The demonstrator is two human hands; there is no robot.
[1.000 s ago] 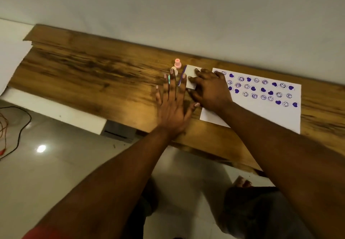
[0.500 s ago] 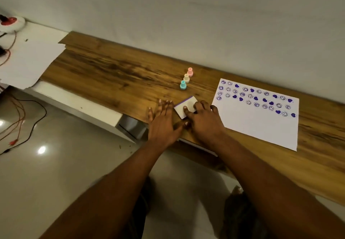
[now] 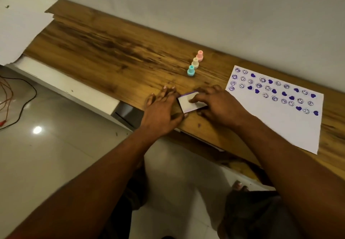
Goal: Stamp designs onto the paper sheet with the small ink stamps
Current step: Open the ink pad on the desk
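A white paper sheet (image 3: 280, 119) lies on the right of the wooden table (image 3: 112, 52), its upper half covered with purple smiley and heart prints. Three small stamps stand in a row behind my hands: pink (image 3: 200, 55), cream (image 3: 195, 63) and teal (image 3: 191, 70). A small white ink pad box with purple edges (image 3: 186, 102) lies flat near the table's front edge. My right hand (image 3: 220, 106) rests its fingers on top of the box. My left hand (image 3: 162, 110) lies flat against the box's left side, thumb at its near corner.
White paper sheets (image 3: 20, 28) cover a white surface at the far left. Red and black cables (image 3: 11, 97) trail on the glossy floor below. A wall runs close behind the table. My feet and knees show under the table's front edge.
Both hands have drawn the ink pad box from beside the stamps toward the table's front edge. The three stamps, covered before by my left hand, now stand in plain view.
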